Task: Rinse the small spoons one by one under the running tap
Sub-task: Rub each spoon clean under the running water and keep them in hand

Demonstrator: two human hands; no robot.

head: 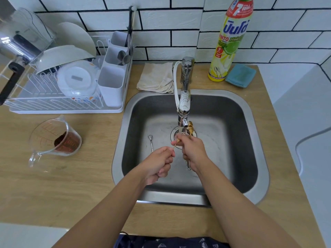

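Note:
Water runs from the tap (184,108) over the middle of the steel sink (254,140). My left hand (157,163) pinches the thin handle end of one small gold spoon (176,142), whose bowl lies under the stream. My right hand (192,149) grips a bunch of small spoons (190,127), gold bowls pointing up beside the spout, and its fingers also touch the spoon under the water. One small silver spoon (151,141) lies loose on the sink floor, left of the drain.
A white dish rack (68,97) with plates and a cutlery holder stands at the left. A glass measuring jug (53,140) with brown powder lies tipped on the wooden counter. Behind the sink are a folded cloth (157,77), a dish soap bottle (231,40) and a blue sponge (240,76).

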